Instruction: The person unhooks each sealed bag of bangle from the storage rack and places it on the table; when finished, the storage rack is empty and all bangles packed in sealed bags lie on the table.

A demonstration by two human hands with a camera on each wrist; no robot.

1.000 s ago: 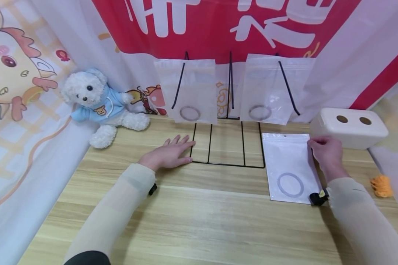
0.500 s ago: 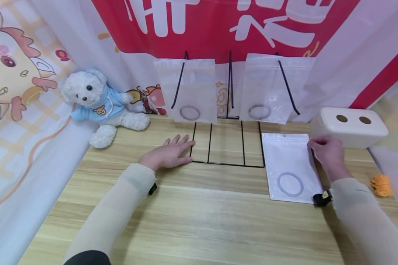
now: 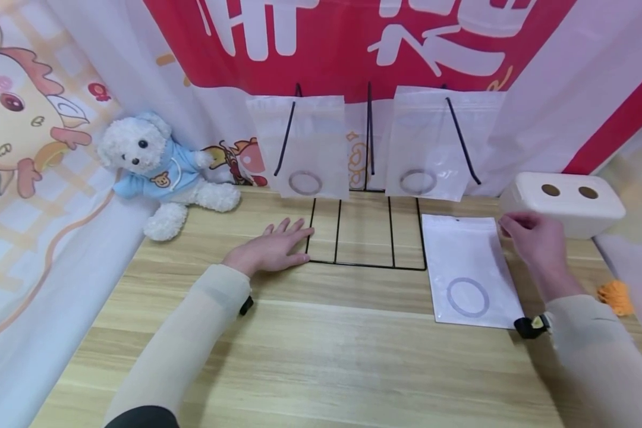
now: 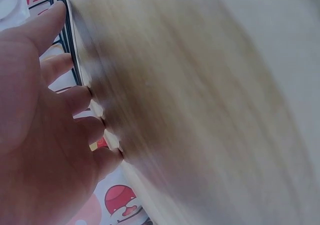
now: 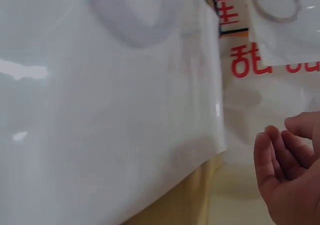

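A white zip bag with a ring inside point(image 3: 462, 258) lies flat on the table, right of the black wire rack point(image 3: 365, 265). My right hand point(image 3: 536, 246) is beside its upper right corner. In the right wrist view, the right hand point(image 5: 290, 165) has loosely bent fingers, a gap between thumb and fingertips, and stands apart from the bag point(image 5: 115, 115). My left hand point(image 3: 270, 248) rests on the table with spread fingers, its fingertips touching the rack's left side. In the left wrist view, the left hand point(image 4: 45, 115) has its fingertips on the wood.
Two similar clear bags, a left bag point(image 3: 321, 145) and a right bag point(image 3: 422, 142), hang on the rack's hooks. A white box with two holes point(image 3: 564, 208) stands behind my right hand. An orange bundle point(image 3: 615, 297) lies at right, a plush bear point(image 3: 163, 172) at left.
My right hand has let go of the bag's right edge and shifted slightly right, its fingers loosening. The bag and my left hand have stayed in place.
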